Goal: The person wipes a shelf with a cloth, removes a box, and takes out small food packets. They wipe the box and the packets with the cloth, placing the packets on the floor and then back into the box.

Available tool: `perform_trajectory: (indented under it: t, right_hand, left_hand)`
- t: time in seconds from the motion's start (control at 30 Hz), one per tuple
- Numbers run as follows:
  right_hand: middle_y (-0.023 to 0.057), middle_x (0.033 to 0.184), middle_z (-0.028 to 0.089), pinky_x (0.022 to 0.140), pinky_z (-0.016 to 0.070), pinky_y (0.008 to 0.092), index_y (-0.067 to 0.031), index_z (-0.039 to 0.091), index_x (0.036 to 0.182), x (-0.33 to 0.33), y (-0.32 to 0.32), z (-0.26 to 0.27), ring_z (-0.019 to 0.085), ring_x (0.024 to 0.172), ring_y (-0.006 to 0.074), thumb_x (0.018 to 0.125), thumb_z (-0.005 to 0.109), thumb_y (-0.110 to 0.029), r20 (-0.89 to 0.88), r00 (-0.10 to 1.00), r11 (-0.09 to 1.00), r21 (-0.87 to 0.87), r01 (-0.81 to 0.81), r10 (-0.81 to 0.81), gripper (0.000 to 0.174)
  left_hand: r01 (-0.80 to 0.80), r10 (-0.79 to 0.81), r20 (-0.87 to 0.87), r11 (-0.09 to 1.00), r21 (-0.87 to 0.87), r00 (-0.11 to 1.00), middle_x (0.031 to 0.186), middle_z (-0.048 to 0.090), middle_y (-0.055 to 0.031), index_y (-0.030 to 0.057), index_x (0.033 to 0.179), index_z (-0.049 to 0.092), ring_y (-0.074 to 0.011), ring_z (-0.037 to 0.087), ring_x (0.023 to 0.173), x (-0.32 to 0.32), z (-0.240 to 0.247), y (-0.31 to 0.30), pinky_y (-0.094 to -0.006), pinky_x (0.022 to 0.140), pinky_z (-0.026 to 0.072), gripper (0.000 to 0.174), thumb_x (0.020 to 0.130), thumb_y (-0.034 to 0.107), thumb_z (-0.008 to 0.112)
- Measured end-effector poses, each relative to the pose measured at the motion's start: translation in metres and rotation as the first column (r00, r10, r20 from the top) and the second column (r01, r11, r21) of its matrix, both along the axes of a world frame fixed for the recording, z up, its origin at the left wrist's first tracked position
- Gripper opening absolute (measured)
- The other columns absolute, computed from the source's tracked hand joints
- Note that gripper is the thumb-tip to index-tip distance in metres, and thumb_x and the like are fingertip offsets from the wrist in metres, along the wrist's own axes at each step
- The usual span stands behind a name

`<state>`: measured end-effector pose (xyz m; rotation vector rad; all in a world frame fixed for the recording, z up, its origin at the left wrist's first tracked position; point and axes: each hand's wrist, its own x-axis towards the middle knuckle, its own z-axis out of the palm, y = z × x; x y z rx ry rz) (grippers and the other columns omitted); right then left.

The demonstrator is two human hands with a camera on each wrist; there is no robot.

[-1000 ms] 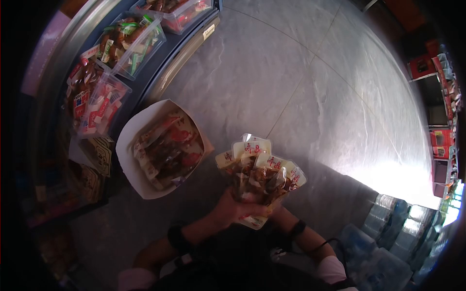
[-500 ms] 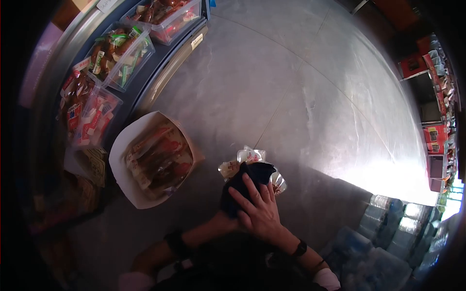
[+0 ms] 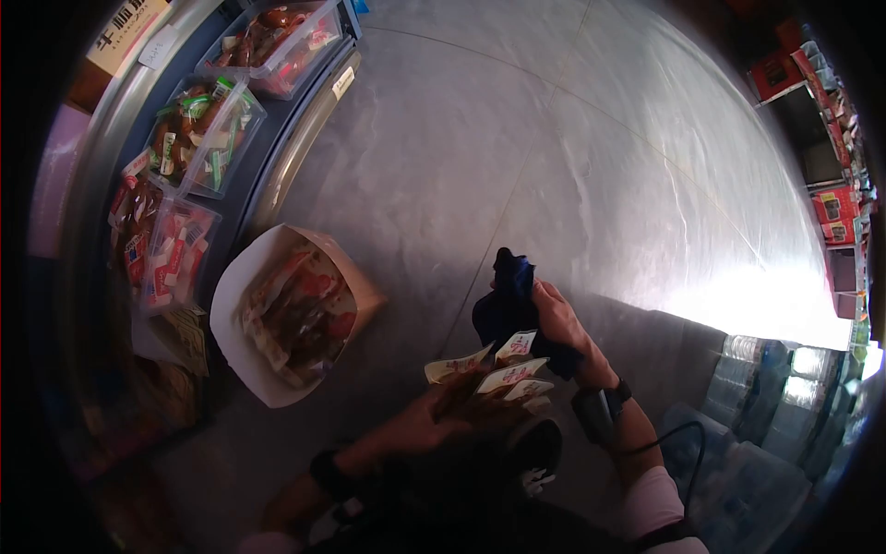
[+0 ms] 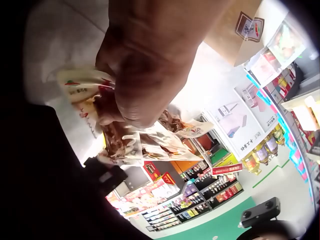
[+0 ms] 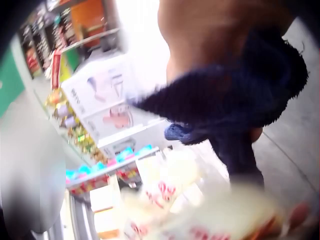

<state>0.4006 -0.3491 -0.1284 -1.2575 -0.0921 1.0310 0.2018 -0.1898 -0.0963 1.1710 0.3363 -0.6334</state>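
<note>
My left hand [image 3: 411, 427] grips a fanned bunch of sealed snack packets [image 3: 489, 383], brown food in clear plastic with cream labels and red characters. In the left wrist view its curled fingers [image 4: 145, 95] pinch the packets' ends. Just beyond the bunch, my right hand [image 3: 561, 325] holds a bunched dark blue cloth [image 3: 503, 309]. Seen from the right wrist, the cloth [image 5: 215, 95] hangs in folds from the hand, with the packet labels [image 5: 162, 195] blurred below it. An open cardboard box [image 3: 242, 277], white inside, stands to the left with similar packets [image 3: 305, 314] in it.
Along the left, a shelf edge [image 3: 300, 138] carries clear plastic bins [image 3: 217, 138] of packaged food. Grey tiled floor [image 3: 443, 138] lies ahead. Wrapped bottle packs [image 3: 738, 379] stand at the lower right, and stocked shelves [image 3: 835, 138] line the far right.
Both hands were at the packets; then the right hand pressed the blue cloth over them. Now the cloth is off to the far right side and the left hand's packets have tilted.
</note>
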Motion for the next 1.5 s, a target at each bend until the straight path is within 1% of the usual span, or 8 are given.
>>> perform_trajectory:
  t: [0.1,0.3,0.47,0.77,0.83,1.0,1.2,1.5]
  right_hand:
    - [0.0076,0.117,0.052,0.089,0.0407,0.0276,-0.0001,0.050,0.118,-0.011,-0.002,0.049,0.051,0.101,0.0138,0.094,0.040,-0.030,-0.476,0.876,0.968,0.249,0.041,0.085,0.040]
    - [0.0079,0.116,0.055,0.086,0.0417,0.0262,0.0001,0.049,0.122,-0.006,0.013,0.094,0.051,0.102,0.0115,0.085,0.057,-0.016,-0.286,0.740,0.772,0.001,-0.636,0.609,0.041]
    - [0.0078,0.094,0.065,0.078,0.0453,0.0259,-0.0008,0.057,0.112,-0.016,0.014,0.064,0.057,0.086,0.0104,0.075,0.068,-0.012,0.056,0.737,0.740,-0.069,-0.670,0.673,0.040]
    - [0.0022,0.083,0.064,0.072,0.0472,0.0226,-0.0032,0.061,0.094,-0.029,0.000,0.042,0.059,0.078,0.0082,0.075,0.072,-0.017,0.144,0.916,0.927,-0.070,-0.368,0.375,0.025]
    - [0.0019,0.089,0.062,0.073,0.0464,0.0233,-0.0049,0.057,0.100,-0.036,-0.010,0.041,0.058,0.081,0.0092,0.085,0.059,-0.038,-0.473,0.881,0.997,0.043,0.064,-0.036,0.037]
    - [0.0028,0.094,0.060,0.073,0.0477,0.0245,-0.0056,0.052,0.113,-0.047,-0.018,0.041,0.058,0.084,0.0107,0.092,0.047,-0.038,-0.507,0.842,0.933,0.179,0.311,-0.183,0.039]
    - [0.0011,0.095,0.062,0.083,0.0441,0.0251,-0.0029,0.058,0.109,-0.028,-0.008,0.080,0.056,0.089,0.0095,0.079,0.069,-0.014,0.177,0.981,0.992,0.082,-0.092,0.076,0.034]
    - [0.0031,0.088,0.065,0.076,0.0459,0.0244,0.0005,0.061,0.103,-0.032,-0.011,0.064,0.057,0.082,0.0079,0.076,0.070,-0.011,0.083,0.876,0.877,0.033,-0.479,0.476,0.031]
  left_hand:
    - [0.068,-0.076,-0.067,0.991,-0.119,0.995,0.127,0.046,-0.0129,0.0002,0.133,0.029,-0.0179,0.044,0.117,0.011,0.015,0.006,-0.0322,0.099,0.0344,0.064,0.080,0.007,0.064]
    - [0.383,-0.400,-0.093,0.910,-0.159,0.912,0.122,0.051,-0.0100,0.0016,0.126,0.041,-0.0170,0.048,0.110,0.016,0.010,0.023,-0.0314,0.095,0.0377,0.053,0.080,0.010,0.064]
    - [0.315,-0.323,-0.003,0.923,-0.220,0.946,0.119,0.053,-0.0097,0.0002,0.127,0.037,-0.0156,0.051,0.107,0.005,-0.005,0.022,-0.0313,0.091,0.0417,0.056,0.079,0.005,0.065]
    - [0.144,-0.168,-0.032,0.917,-0.372,0.985,0.121,0.051,-0.0073,0.0022,0.128,0.038,-0.0150,0.049,0.111,-0.002,-0.007,0.018,-0.0316,0.094,0.0402,0.055,0.079,-0.001,0.063]
    - [0.145,-0.177,-0.048,0.912,-0.384,0.983,0.119,0.053,-0.0091,0.0017,0.127,0.038,-0.0166,0.051,0.109,-0.004,-0.008,0.024,-0.0321,0.092,0.0421,0.055,0.078,-0.003,0.063]
    - [0.027,-0.037,-0.017,0.916,-0.400,0.999,0.117,0.055,-0.0107,0.0014,0.125,0.040,-0.0179,0.053,0.107,-0.001,-0.002,0.032,-0.0322,0.089,0.0441,0.054,0.076,-0.006,0.063]
    - [0.038,-0.049,-0.050,0.976,-0.212,0.998,0.118,0.054,-0.0096,0.0016,0.125,0.041,-0.0173,0.052,0.108,0.006,-0.002,0.029,-0.0325,0.090,0.0430,0.054,0.076,-0.006,0.063]
    - [0.203,-0.207,-0.066,0.978,-0.054,0.976,0.118,0.054,-0.0095,0.0021,0.124,0.044,-0.0169,0.050,0.109,-0.010,-0.014,0.028,-0.0321,0.092,0.0412,0.052,0.075,-0.001,0.062]
